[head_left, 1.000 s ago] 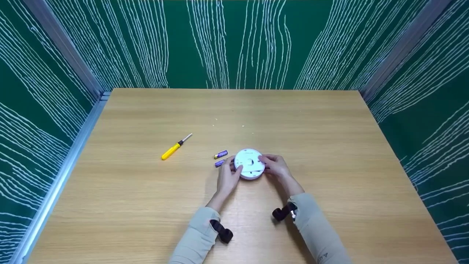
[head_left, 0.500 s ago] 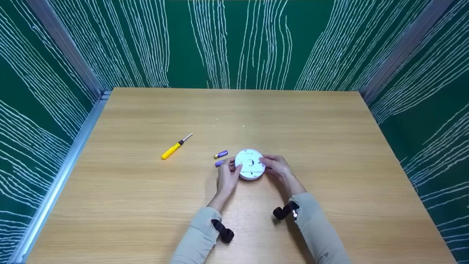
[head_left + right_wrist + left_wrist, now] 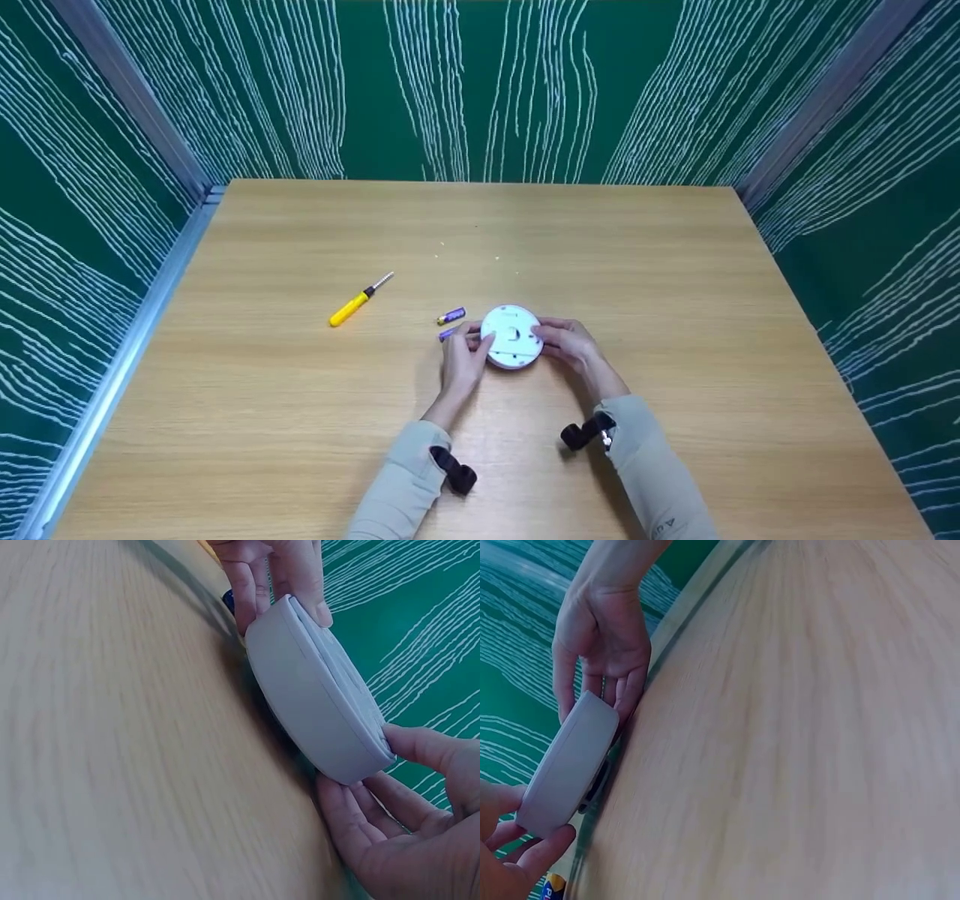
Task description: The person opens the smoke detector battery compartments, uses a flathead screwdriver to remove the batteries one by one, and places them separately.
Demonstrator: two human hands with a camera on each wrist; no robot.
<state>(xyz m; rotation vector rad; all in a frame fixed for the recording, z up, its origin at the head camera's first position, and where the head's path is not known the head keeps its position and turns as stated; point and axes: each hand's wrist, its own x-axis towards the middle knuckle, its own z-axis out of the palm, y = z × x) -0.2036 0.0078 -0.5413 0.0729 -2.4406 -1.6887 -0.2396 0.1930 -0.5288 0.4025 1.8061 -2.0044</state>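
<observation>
Both hands hold a round white plastic device, like a thick puck, with its flat face up and a small hole in the middle. My left hand pinches its left edge, thumb on the face and fingers beneath. From the right side my right hand grips it the same way. In the right wrist view the device's plain side wall shows between the two hands, tilted. A dark part shows at its underside in the left wrist view. Two purple batteries lie left of it; the nearer battery is partly hidden by my left fingers.
The farther battery lies fully visible on the wooden table. A screwdriver with a yellow handle lies farther left. Several tiny white crumbs are scattered beyond the device. Green walls with white lines enclose the table at the back and sides.
</observation>
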